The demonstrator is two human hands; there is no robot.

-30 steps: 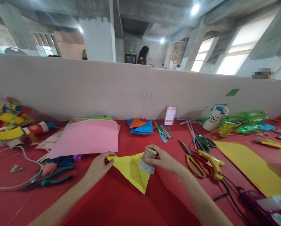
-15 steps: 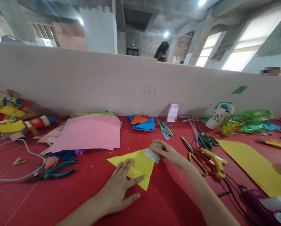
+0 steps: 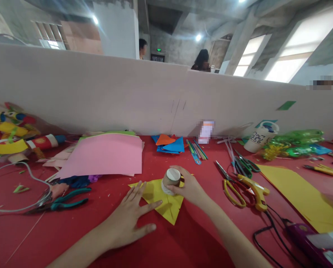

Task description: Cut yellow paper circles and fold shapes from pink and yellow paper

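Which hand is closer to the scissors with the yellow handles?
Right. The right hand is to the left of those scissors, holding a small cylinder; the left hand is farther left, spread partly over the creased yellow paper.

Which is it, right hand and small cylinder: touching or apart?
Touching: the head view shows the right hand gripping the small cylinder, thumb across its side.
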